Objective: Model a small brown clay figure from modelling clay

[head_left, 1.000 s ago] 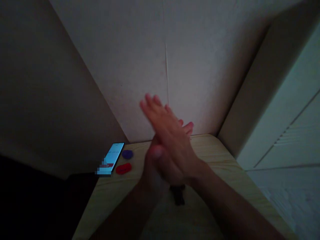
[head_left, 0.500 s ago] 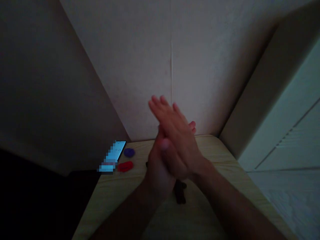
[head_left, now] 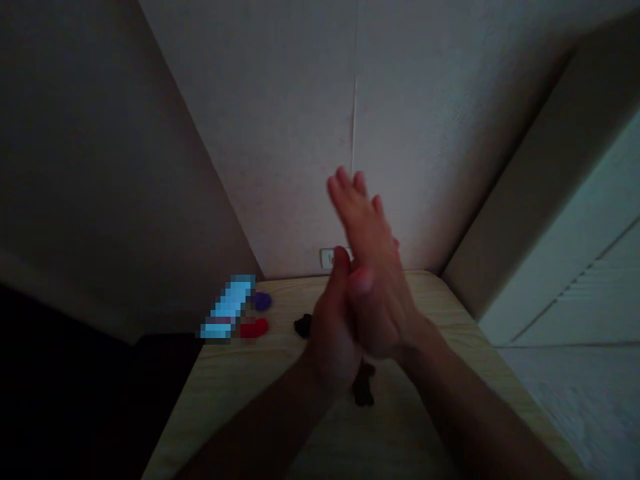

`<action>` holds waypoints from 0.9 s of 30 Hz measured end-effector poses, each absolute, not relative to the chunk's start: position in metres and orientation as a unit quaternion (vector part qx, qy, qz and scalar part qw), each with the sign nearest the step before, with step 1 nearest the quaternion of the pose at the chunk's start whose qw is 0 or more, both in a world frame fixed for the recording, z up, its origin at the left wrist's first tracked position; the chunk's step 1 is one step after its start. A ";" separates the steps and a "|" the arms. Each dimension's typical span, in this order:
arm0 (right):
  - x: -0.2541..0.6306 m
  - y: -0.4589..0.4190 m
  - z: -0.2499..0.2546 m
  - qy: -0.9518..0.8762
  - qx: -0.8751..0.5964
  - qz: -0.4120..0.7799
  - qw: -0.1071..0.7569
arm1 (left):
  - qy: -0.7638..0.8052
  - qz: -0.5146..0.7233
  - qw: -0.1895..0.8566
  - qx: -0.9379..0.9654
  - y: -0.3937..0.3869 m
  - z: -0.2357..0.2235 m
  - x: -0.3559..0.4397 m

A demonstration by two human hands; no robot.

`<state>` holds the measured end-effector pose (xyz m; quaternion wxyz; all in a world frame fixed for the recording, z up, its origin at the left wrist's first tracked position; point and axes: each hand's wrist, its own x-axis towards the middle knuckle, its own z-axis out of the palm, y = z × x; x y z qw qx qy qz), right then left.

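Observation:
Above the table my left hand (head_left: pixel 333 333) and my right hand (head_left: pixel 377 267) are pressed palm to palm. The right hand lies over the left with its fingers stretched up and slightly apart. My left thumb points up, while most of the left fingers are hidden behind the right hand. Whether anything lies between the palms cannot be seen. Just left of the hands is a black lump (head_left: pixel 303 325) on the table. Below them lies a dark brown, uneven piece (head_left: pixel 364 387). Both look like modelling clay, though the dim light hides detail.
On the wooden table (head_left: pixel 240 400), a red piece (head_left: pixel 255 328) and a purple lump (head_left: pixel 263 301) lie beside a lit phone (head_left: pixel 227 310) at the back left. A wall socket (head_left: pixel 327 258) sits behind the table. A pale cabinet (head_left: pixel 565 233) stands at the right.
My hands have shifted slightly right, and the right fingers now point more steeply upward as the palms slide against each other. The black lump and the socket have come into fuller view.

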<state>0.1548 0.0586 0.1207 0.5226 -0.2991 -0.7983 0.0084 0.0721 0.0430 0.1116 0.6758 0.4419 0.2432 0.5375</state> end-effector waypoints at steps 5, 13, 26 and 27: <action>0.194 0.096 0.114 -0.715 -0.389 -0.035 0.580 | 0.113 0.488 0.756 0.421 0.040 0.115 0.077; 0.205 0.102 0.113 -0.660 -0.395 -0.052 0.637 | 0.169 0.483 0.726 0.459 0.048 0.108 0.061; 0.204 0.090 0.130 -0.569 -0.327 0.219 0.722 | 0.298 0.593 0.497 0.560 0.054 0.124 0.048; 0.203 0.088 0.132 -0.570 -0.318 0.244 0.718 | 0.302 0.597 0.485 0.562 0.054 0.125 0.047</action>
